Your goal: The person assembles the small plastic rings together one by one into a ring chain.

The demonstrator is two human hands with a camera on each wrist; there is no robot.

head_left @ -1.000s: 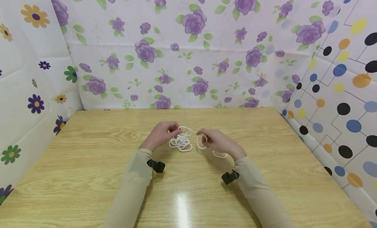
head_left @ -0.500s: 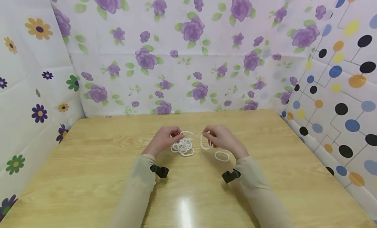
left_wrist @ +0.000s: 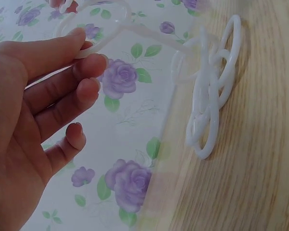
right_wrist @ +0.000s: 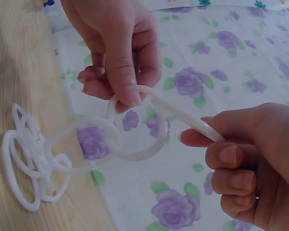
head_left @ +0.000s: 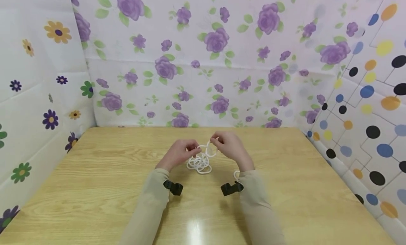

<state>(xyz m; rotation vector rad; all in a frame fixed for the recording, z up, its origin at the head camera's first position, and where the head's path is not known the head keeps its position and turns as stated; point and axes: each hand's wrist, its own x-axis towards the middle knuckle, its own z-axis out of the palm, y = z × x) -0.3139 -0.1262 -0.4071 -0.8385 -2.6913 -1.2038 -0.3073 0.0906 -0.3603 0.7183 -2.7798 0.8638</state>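
White plastic chain links lie heaped as a joined chain [head_left: 199,170] on the wooden table. My left hand [head_left: 179,154] pinches the chain's raised end link [right_wrist: 139,156] between thumb and index finger, just above the heap. From the right, my right hand [head_left: 229,146] pinches a separate white oval link [right_wrist: 190,121] by one end. In the right wrist view this link's far end meets the end link beside the left thumb; whether the two are hooked together I cannot tell. In the left wrist view, the left hand's [left_wrist: 43,86] other fingers are loosely bent.
One loose white link [head_left: 235,174] lies on the table [head_left: 95,188], partly hidden behind the right wrist. Patterned cloth walls [head_left: 196,79] stand behind and at both sides. Each wrist wears a small black camera [head_left: 173,187].
My right hand has moved left with its link, which now overlaps the end link at the left hand. The left hand stays almost in place. The right forearm now partly covers the loose link.
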